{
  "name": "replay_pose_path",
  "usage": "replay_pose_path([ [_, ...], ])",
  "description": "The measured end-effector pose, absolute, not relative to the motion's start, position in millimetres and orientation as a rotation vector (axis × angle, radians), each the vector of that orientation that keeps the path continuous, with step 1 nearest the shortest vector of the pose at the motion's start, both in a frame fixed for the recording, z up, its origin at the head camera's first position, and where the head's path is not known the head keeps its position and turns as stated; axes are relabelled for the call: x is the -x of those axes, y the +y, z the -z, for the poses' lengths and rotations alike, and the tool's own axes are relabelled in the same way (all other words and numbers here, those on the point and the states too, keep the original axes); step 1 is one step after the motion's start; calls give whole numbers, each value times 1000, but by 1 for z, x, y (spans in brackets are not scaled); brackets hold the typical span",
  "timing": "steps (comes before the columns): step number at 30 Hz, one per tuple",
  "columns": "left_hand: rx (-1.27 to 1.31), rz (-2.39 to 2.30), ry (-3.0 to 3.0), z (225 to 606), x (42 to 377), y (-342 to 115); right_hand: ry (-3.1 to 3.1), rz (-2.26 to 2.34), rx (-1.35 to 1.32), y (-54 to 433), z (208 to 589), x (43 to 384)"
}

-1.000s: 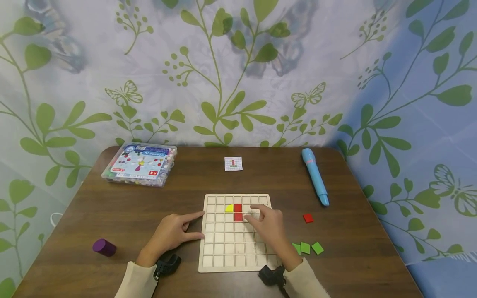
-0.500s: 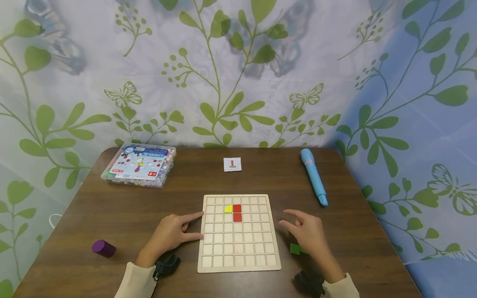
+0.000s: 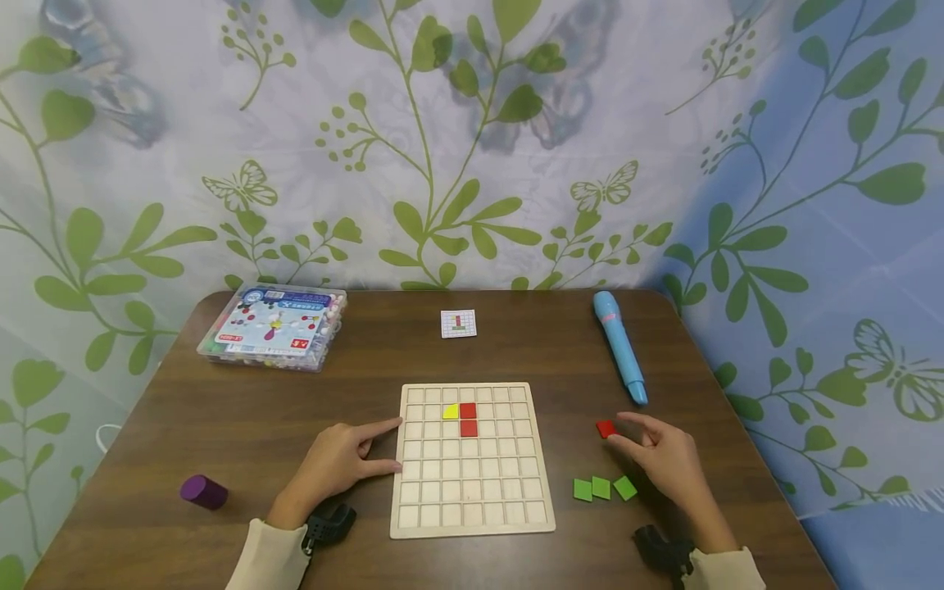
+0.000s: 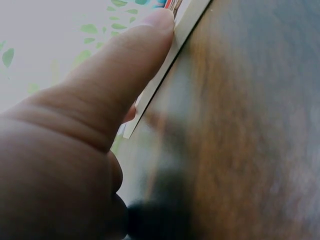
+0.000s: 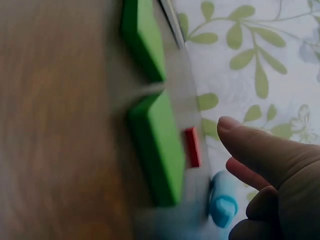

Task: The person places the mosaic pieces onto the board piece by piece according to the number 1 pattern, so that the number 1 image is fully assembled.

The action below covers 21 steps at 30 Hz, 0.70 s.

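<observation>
A wooden grid board lies in the middle of the table. In its upper part sit a yellow tile with a rounded corner, a red square tile beside it and another red tile just below. My left hand touches the board's left edge with thumb and index finger stretched out straight. My right hand hovers at a loose red tile, thumb and index finger spread apart. In the right wrist view a gap shows between the thumb and that loose red tile.
Several green tiles lie right of the board. A small pattern card lies behind it. A blue microphone-shaped thing lies back right, a clear plastic box of small parts back left, and a purple cylinder front left.
My right hand has moved right, from over the board by the red tiles, across the green tiles to the loose red tile. The left hand stays at the board's edge.
</observation>
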<state>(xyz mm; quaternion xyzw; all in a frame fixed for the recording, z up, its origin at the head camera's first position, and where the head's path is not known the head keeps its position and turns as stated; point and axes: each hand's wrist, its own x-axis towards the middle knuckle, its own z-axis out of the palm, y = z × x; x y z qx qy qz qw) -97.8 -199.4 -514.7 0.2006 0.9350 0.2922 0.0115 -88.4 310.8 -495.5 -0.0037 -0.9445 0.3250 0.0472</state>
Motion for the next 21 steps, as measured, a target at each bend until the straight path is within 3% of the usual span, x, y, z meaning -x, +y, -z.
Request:
replay_pose_path([
  [21,-614,-908,2905,514,98,-199,-2996,-947,3,313,510,99],
])
